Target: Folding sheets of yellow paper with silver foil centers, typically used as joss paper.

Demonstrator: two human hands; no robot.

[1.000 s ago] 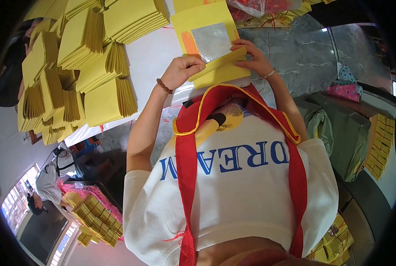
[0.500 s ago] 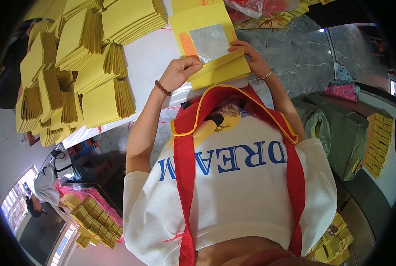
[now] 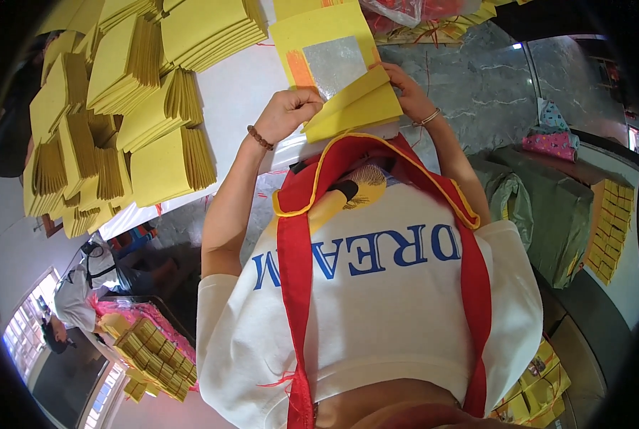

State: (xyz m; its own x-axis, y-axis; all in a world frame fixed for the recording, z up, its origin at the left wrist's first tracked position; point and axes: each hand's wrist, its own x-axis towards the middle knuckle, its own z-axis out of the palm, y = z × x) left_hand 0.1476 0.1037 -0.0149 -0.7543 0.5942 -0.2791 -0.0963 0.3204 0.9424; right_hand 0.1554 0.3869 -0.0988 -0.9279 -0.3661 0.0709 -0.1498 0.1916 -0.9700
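Observation:
A yellow sheet of joss paper [image 3: 366,113] lies folded at the near edge of the table, its fold slanting up to the right. Beneath it is more yellow paper bearing a silver foil square [image 3: 333,66] and an orange patch [image 3: 300,68]. My left hand [image 3: 291,111] is closed, thumb against curled fingers, at the left end of the fold. On the other side, my right hand [image 3: 404,89] grips the raised right end of the sheet, some fingertips hidden behind the paper.
Several stacks of folded yellow paper [image 3: 165,168] cover the table's left side. Clear plastic wrapping [image 3: 401,11] lies at the far right. Green wrapped bundles [image 3: 544,211] stand to my right; another person [image 3: 80,293] is at lower left beside bundled yellow paper [image 3: 155,350].
The right end of the folded sheet has lifted away from me with my right hand, so the fold is steeper and wider. My left hand has barely shifted.

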